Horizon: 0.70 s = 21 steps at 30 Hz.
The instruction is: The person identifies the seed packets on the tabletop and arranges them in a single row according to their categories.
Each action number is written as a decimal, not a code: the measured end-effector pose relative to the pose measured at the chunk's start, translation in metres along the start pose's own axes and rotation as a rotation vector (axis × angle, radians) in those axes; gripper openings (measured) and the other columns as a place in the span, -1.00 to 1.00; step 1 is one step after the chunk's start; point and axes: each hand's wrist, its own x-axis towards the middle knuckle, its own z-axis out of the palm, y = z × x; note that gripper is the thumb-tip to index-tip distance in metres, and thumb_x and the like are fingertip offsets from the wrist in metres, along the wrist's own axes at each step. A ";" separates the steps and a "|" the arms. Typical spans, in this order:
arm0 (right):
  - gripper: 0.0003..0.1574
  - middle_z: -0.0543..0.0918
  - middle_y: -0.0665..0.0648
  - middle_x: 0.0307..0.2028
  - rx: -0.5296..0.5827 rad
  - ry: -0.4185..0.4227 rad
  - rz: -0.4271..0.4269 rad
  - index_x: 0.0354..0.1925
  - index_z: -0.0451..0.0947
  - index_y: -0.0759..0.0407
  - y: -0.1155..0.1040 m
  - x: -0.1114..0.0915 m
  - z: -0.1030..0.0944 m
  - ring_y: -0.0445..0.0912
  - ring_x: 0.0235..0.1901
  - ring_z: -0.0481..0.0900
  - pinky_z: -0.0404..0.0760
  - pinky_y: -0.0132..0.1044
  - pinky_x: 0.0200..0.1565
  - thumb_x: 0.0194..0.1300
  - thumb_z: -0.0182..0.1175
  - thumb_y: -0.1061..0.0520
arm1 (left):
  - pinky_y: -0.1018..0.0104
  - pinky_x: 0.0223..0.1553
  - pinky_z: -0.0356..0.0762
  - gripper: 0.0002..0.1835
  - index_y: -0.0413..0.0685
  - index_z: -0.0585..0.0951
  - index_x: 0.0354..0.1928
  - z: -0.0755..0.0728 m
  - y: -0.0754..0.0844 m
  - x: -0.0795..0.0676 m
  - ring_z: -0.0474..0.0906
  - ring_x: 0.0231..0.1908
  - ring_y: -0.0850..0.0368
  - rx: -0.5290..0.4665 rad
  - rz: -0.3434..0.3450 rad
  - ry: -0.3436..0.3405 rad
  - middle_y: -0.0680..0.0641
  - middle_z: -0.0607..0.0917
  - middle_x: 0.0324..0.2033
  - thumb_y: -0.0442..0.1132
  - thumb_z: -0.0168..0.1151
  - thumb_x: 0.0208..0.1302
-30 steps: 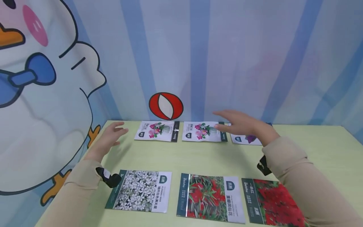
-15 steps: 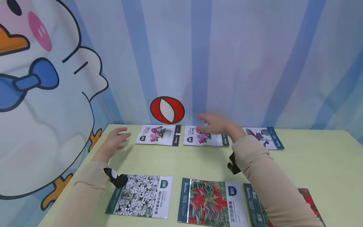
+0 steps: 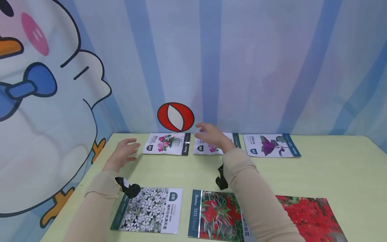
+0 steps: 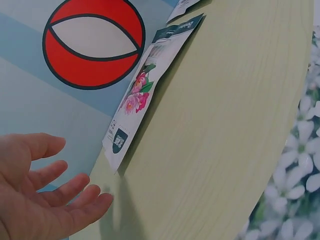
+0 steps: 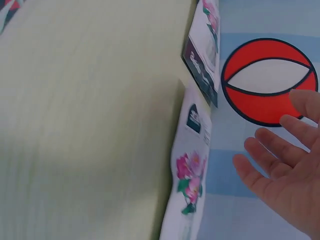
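Observation:
My left hand [image 3: 122,154] hovers left of the back-left seed packet [image 3: 165,144], fingers loosely bent with nothing in them. That packet shows pink flowers in a glass vase. Above a similar pink-flower packet [image 3: 201,148], the middle one of the back row, is my right hand [image 3: 213,137]. It covers part of that packet in the head view. In the right wrist view the fingers [image 5: 270,155] are spread and hold nothing. Farther right lies a packet with a purple plant [image 3: 270,146]. My right forearm hides parts of the front packets.
In the front row lie a white-flower packet [image 3: 148,210], a red-flower packet with green leaves [image 3: 216,215] and a solid red-flower packet [image 3: 311,216]. The pale yellow table [image 3: 332,168] ends at a blue striped backdrop [image 3: 242,67] with a printed bird [image 3: 45,134].
My right hand has moved left from near the purple-plant packet to over the middle back packet, uncovering the purple one. My left hand has stayed nearly in place.

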 end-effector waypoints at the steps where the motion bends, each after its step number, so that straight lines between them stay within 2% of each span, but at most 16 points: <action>1: -0.36 0.30 0.32 0.25 0.018 0.012 0.001 0.37 0.15 0.18 0.000 0.002 0.004 0.15 0.19 0.30 0.37 0.05 0.14 0.39 -0.02 0.04 | -0.09 0.22 0.22 -0.37 -0.29 -0.04 0.41 0.000 0.000 0.001 0.03 0.32 -0.30 -0.001 0.000 -0.001 -0.37 -0.01 0.37 -0.20 -0.11 0.44; 6: -0.36 0.30 0.34 0.24 0.115 0.080 0.002 0.35 0.16 0.24 0.004 0.013 0.025 0.15 0.18 0.33 0.41 -0.01 0.11 0.37 0.01 0.09 | -0.09 0.25 0.16 -0.39 -0.30 -0.01 0.40 0.004 -0.001 0.006 -0.01 0.33 -0.30 -0.018 -0.009 0.001 -0.36 -0.02 0.37 -0.22 -0.13 0.44; 12: -0.34 0.24 0.35 0.29 0.392 0.176 0.066 0.36 0.13 0.25 0.001 0.021 0.048 0.14 0.25 0.25 0.33 0.00 0.18 0.36 0.01 0.14 | -0.03 0.28 0.13 -0.42 -0.31 0.04 0.39 0.010 -0.006 0.014 0.01 0.34 -0.21 -0.011 -0.001 0.054 -0.32 0.04 0.37 -0.24 -0.12 0.42; 14: -0.33 0.23 0.35 0.29 0.449 0.190 0.082 0.36 0.12 0.25 -0.001 0.023 0.054 0.14 0.25 0.23 0.32 0.00 0.19 0.35 0.01 0.15 | -0.03 0.28 0.13 -0.42 -0.34 0.05 0.38 0.011 -0.007 0.014 0.02 0.34 -0.19 -0.004 0.015 0.062 -0.33 0.06 0.36 -0.26 -0.12 0.41; 21: -0.33 0.25 0.35 0.28 0.489 0.198 0.125 0.36 0.10 0.30 -0.003 0.026 0.073 0.12 0.26 0.23 0.30 -0.03 0.22 0.34 -0.01 0.18 | 0.00 0.26 0.18 -0.43 -0.42 0.08 0.35 0.013 -0.012 0.016 0.06 0.32 -0.20 0.066 0.017 0.069 -0.36 0.10 0.34 -0.30 -0.10 0.38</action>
